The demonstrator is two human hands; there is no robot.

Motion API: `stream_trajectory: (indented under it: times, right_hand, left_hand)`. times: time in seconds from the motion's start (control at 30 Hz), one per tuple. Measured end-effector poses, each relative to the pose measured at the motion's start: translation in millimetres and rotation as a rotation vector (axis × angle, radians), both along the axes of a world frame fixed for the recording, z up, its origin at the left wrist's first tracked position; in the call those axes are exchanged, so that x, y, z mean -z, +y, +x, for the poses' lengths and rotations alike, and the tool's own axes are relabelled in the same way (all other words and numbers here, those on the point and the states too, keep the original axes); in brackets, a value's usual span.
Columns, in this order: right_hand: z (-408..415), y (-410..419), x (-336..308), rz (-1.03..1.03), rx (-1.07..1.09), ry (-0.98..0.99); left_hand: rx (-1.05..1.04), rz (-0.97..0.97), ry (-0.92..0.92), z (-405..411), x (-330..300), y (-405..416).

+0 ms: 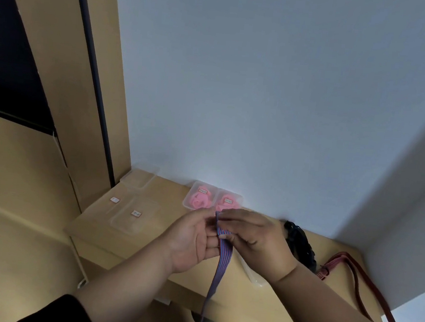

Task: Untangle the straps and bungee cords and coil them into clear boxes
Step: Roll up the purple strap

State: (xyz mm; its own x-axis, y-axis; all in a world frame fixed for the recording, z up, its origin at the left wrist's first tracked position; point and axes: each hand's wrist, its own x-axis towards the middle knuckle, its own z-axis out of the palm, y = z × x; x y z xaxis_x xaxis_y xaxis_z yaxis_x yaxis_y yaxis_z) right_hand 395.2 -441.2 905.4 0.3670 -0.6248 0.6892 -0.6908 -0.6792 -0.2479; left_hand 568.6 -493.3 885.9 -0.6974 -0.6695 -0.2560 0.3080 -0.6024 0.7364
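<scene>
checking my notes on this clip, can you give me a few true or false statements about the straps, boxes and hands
1. Both hands, left hand and right hand, hold the blue-and-red striped strap. True.
2. The striped strap lies coiled in a box. False: it hangs down past the table edge.
3. Two clear boxes by the wall hold pink coils. True.
4. The dark red strap is in the left hand. False: it lies on the table at the right, untouched.

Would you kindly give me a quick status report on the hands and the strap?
Left hand and right hand both pinch the striped strap. Its tail hangs off the desk. Nothing in the way.
</scene>
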Motion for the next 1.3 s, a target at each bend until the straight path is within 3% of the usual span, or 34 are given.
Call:
stream_trajectory:
  times: [0.23,0.53,0.73,0.93,1.07,1.3]
  right_hand:
    - [-8,3,18,0.010,-0.058,0.099]
    - [-2,0,14,0.080,0.065,-0.124]
    - [7,-11,-6,0.492,0.248,-0.106]
    - [19,-16,-19,0.588,0.206,-0.262]
    - [28,-15,-23,0.487,0.141,-0.307]
    - [34,-14,-15,0.120,0.064,-0.032]
  left_hand:
    - [0.009,-0.199,0.054,5,1,-3]
    - [-0.027,-0.417,-0.225,12,2,-8]
    - [-0.036,-0.547,-0.330,13,-2,-5]
    - [-0.066,-0.439,-0.321,24,5,-6]
    - [-0.052,-0.361,-0.371,32,14,-2]
    - [-0.064,-0.231,-0.159,40,4,-4]
